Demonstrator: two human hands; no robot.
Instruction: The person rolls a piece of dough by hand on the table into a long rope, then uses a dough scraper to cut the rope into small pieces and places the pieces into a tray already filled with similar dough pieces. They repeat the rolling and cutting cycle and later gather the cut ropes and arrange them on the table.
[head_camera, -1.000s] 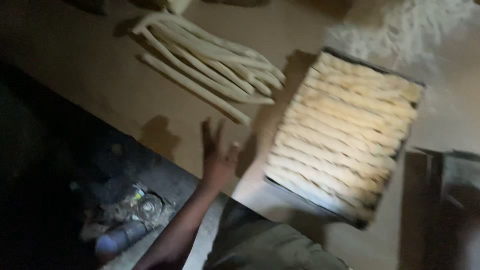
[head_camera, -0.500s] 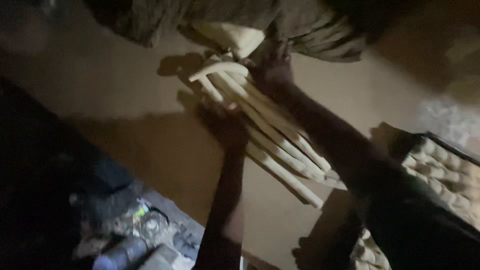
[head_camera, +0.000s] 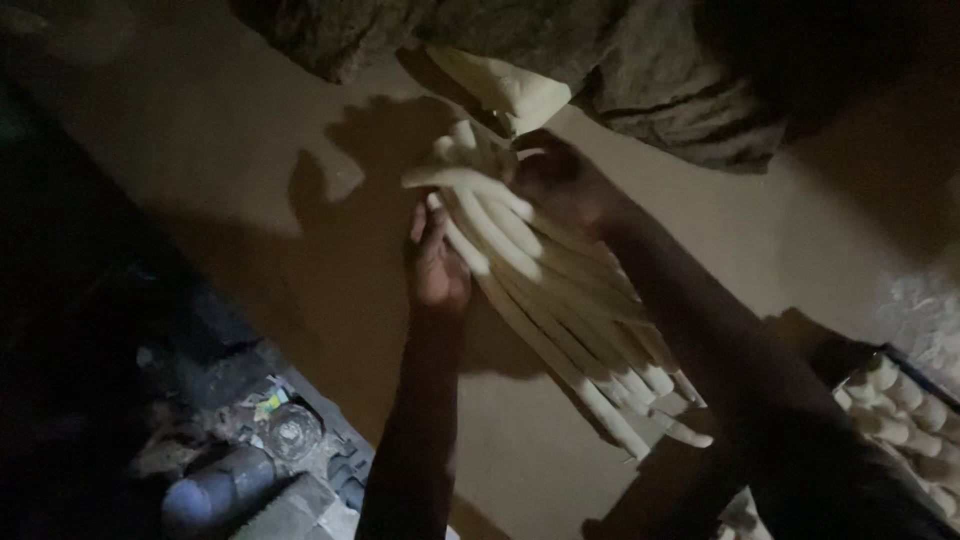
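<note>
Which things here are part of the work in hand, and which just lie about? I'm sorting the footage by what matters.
In hand:
- left hand under the pale dough sticks
- right hand on their far end
- brown work surface beneath them

Lying about:
- tray of dough strips at the right edge
- dark cloth at the top
- clutter with a bottle, lower left

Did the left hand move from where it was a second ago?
Yes. The left hand lay flat on the tan table, apart from the dough sticks; it has moved up the table to touch them.
</note>
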